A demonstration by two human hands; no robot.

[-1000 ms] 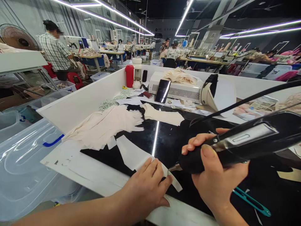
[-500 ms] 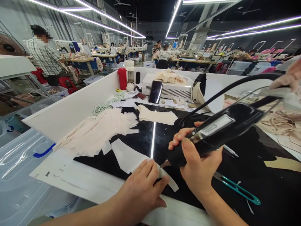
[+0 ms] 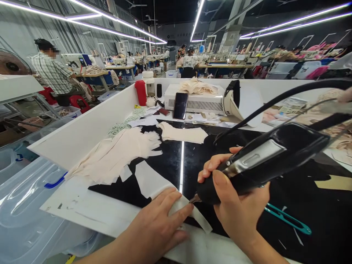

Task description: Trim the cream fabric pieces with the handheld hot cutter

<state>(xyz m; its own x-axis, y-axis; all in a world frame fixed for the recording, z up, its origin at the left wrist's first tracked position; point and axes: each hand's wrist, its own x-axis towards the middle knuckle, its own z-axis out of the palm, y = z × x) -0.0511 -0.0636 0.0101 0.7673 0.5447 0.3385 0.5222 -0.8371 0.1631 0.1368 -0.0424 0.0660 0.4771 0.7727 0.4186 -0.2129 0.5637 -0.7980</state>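
My right hand [image 3: 236,205] grips a black corded handheld cutter [image 3: 275,157], its pointed metal tip down at the edge of a white fabric piece [image 3: 150,179]. My left hand [image 3: 162,220] lies with fingers outstretched on that piece, pressing it against the dark tabletop [image 3: 275,238]. A narrow end of the fabric shows beyond the left fingertips, close under the tip. Teal-handled thread snips [image 3: 291,219] lie right of my right hand, partly hidden by it.
Pale pink fabric pieces [image 3: 118,156] lie stacked at left. Behind are a cream piece [image 3: 184,134], a phone [image 3: 180,105] and a white vented box [image 3: 198,101]. A low white wall [image 3: 90,117] borders the table. Thick cable [image 3: 288,97] arches on the right.
The cutter's body has shifted right in view. My left fingers lie flatter and more spread on the fabric. Another hand at the right edge has mostly left view.
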